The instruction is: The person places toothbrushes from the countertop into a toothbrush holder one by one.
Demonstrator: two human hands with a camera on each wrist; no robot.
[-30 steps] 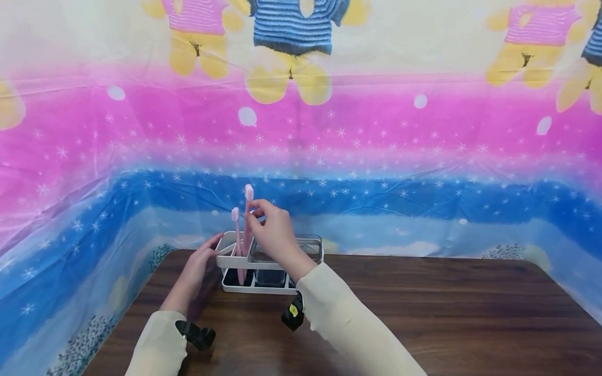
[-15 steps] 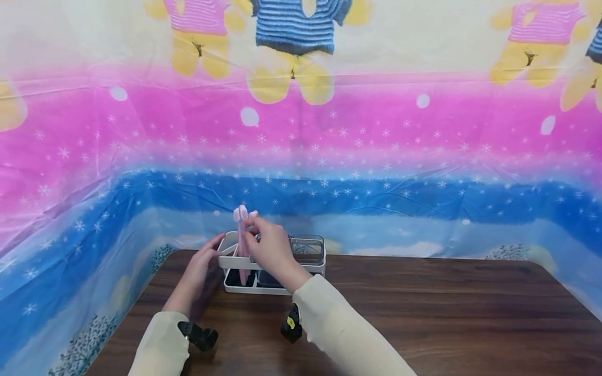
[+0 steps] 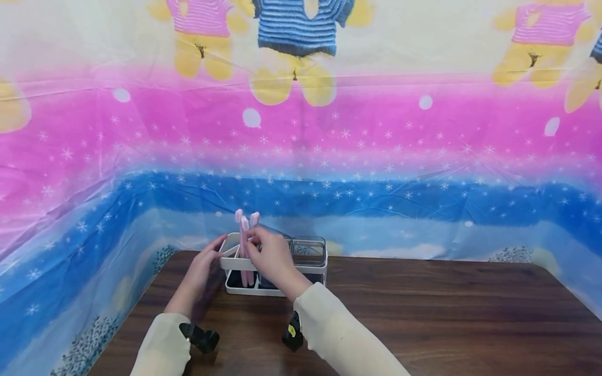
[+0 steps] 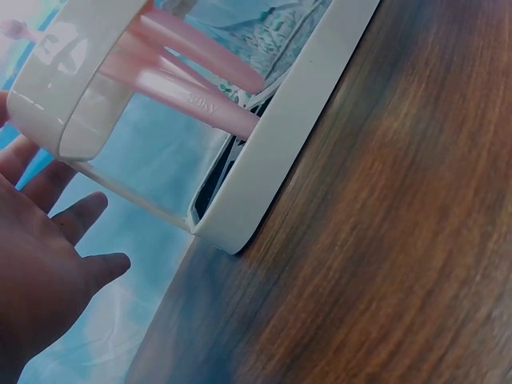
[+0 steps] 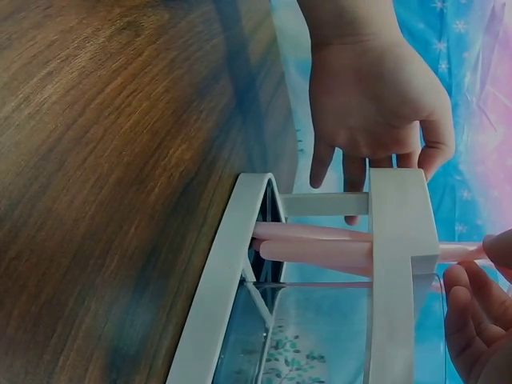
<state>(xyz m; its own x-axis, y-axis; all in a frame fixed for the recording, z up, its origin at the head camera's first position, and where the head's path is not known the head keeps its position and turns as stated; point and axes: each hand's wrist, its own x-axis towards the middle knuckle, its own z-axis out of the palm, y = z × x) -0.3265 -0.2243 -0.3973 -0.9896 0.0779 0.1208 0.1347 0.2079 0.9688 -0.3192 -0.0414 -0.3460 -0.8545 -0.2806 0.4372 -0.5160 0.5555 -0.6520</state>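
Observation:
A white two-tier toothbrush rack [image 3: 236, 265] stands at the table's back left. Three pink toothbrushes show their heads above it. My right hand [image 3: 274, 258] pinches the front toothbrush [image 3: 244, 224], whose handle reaches down through the upper frame into the left compartment. Two more toothbrushes lean close by, one to the left [image 3: 239, 215] and one to the right [image 3: 255, 218]. In the left wrist view, pink handles [image 4: 192, 100] slant down to the dark base tray. My left hand [image 3: 197, 274], fingers extended, touches the rack's left end; in its wrist view the thumb is spread away.
Clear cups [image 3: 308, 251] sit in the rack's right-hand compartments. Behind the dark wooden table [image 3: 437, 308] hangs a printed cloth [image 3: 376, 172] in pink and blue. A black wrist camera [image 3: 199, 337] is strapped at each sleeve.
My right hand has come down with the toothbrush, whose head dropped from well above the others to slightly below them. The handle now stands in the left compartment. My left hand stays at the rack's end.

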